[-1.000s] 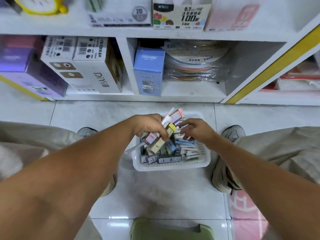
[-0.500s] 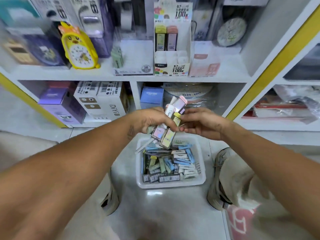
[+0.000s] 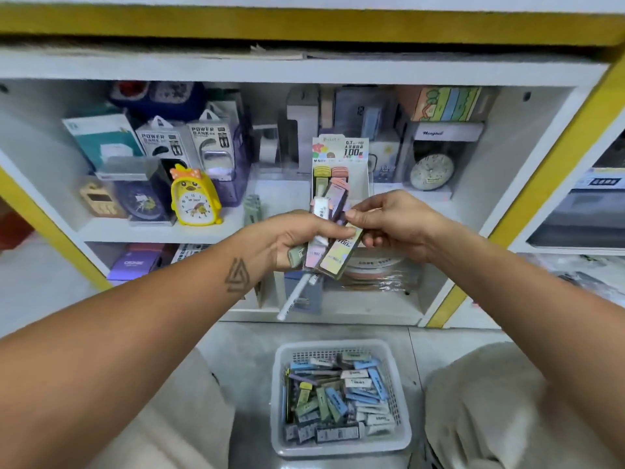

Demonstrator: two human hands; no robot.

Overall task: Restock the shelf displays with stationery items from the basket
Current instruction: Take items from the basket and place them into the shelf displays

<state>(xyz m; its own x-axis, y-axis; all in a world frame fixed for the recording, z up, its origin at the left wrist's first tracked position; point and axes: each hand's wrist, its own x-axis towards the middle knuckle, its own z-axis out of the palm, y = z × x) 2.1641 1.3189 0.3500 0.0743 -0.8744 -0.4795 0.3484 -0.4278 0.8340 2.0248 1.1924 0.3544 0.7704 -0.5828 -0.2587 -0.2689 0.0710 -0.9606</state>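
A fanned bundle of slim pastel cardboard stationery packs is held in front of the white shelf unit, level with the middle shelf. The bundle is gripped by the left hand, fingers curled round its lower half; a thin white pen-like stick protrudes downward from the same grip. The upper edge of the frontmost pack, pale yellow with a rainbow print, is pinched between thumb and forefinger of the right hand; the remaining right fingers are curled loosely behind it. The two hands are nearly touching.

Directly behind the bundle an open cardboard display box printed "100" is seen on the middle shelf, with yellow and pink packs standing upright inside. How many slots are filled cannot be told, as the bundle hides the front.

Below, on the grey tiled floor, a white perforated plastic basket is set between the knees, holding a loose heap of blue, green, grey and white packs.

Further left on the middle shelf a yellow duck-shaped alarm clock is noted, with two boxed power banks behind it. A round grey clock in clear packaging stands to the right.
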